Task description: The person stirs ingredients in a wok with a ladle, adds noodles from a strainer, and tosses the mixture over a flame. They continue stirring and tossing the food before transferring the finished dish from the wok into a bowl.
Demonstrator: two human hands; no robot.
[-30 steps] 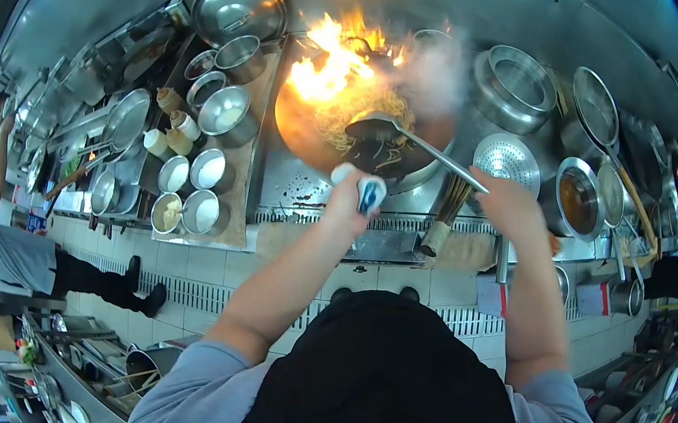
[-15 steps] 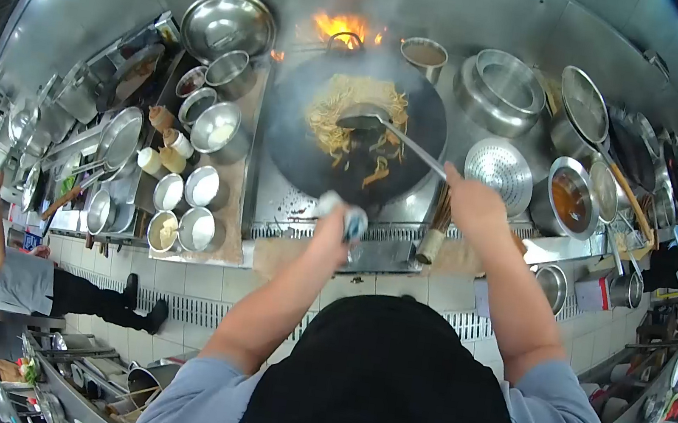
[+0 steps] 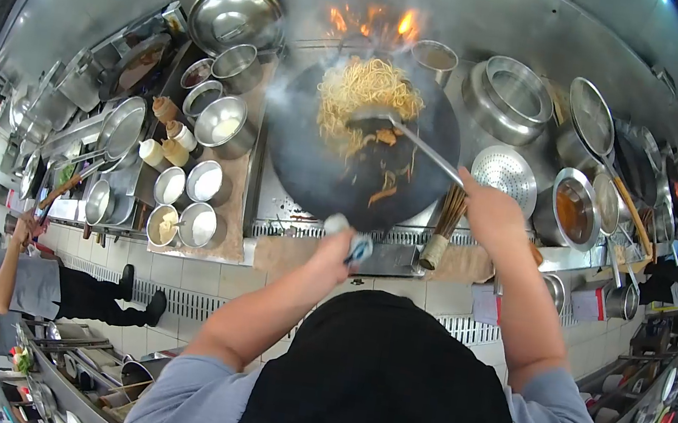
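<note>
Noodles (image 3: 372, 92) with some brown pieces lie in the far part of a large dark wok (image 3: 311, 165), with smoke over it. My left hand (image 3: 330, 257) is closed around a white and blue cloth (image 3: 358, 248) at the wok's near rim; the rim under the cloth is hidden. In my right hand (image 3: 493, 215) is the handle of a metal ladle (image 3: 429, 148), which slants left into the wok. Its bowl touches the near side of the noodles. Flames (image 3: 377, 21) rise behind the wok.
Metal bowls (image 3: 226, 124) and sauce bottles (image 3: 180, 135) stand on the left. To the right are a perforated strainer (image 3: 504, 180), a pot of brown liquid (image 3: 570, 209) and a bamboo brush (image 3: 444, 230). A co-worker (image 3: 13, 280) is at the far left, another person's arm at the far right.
The noodles have risen and bunched up toward the wok's far side. The flames have spread to the right. The co-worker on the left has lowered a raised arm.
</note>
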